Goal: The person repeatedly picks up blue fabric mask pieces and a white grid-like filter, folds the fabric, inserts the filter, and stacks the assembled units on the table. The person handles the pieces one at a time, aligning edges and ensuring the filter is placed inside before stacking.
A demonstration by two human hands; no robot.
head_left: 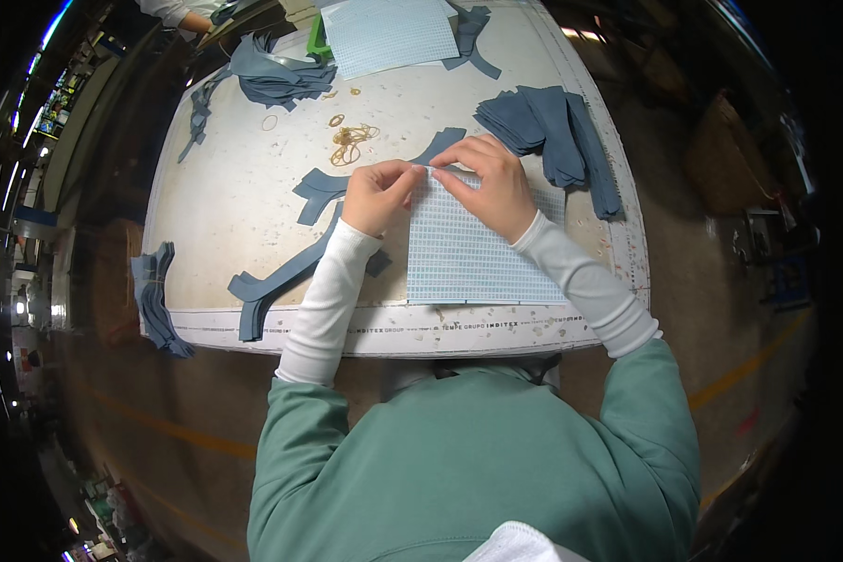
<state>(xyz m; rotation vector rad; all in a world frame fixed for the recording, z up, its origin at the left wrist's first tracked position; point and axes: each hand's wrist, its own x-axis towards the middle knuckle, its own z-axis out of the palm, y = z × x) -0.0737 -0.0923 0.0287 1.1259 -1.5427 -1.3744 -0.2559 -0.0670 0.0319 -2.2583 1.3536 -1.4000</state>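
Observation:
A sheet of small printed stickers (pixel 482 253), pale blue and white, lies near the table's front edge. At its far left corner my left hand (pixel 377 194) is closed in a pinch on the sheet's edge. My right hand (pixel 495 184) reaches over the sheet, thumb and fingertips pinched at that same corner, almost touching the left fingertips. Any single sticker between the fingers is too small to make out. Behind and beside my hands lie blue-grey forked cut pieces (pixel 318 190); another small stack (pixel 281 281) sits left of my left forearm.
Bundles of blue-grey pieces lie at right (pixel 548 136), far left (pixel 281 73) and the left edge (pixel 156 300). Rubber bands (pixel 351 142) are scattered mid-table. More sticker sheets (pixel 389 37) rest at the back by a green container (pixel 317 36). A co-worker's hand (pixel 195 22) shows beyond.

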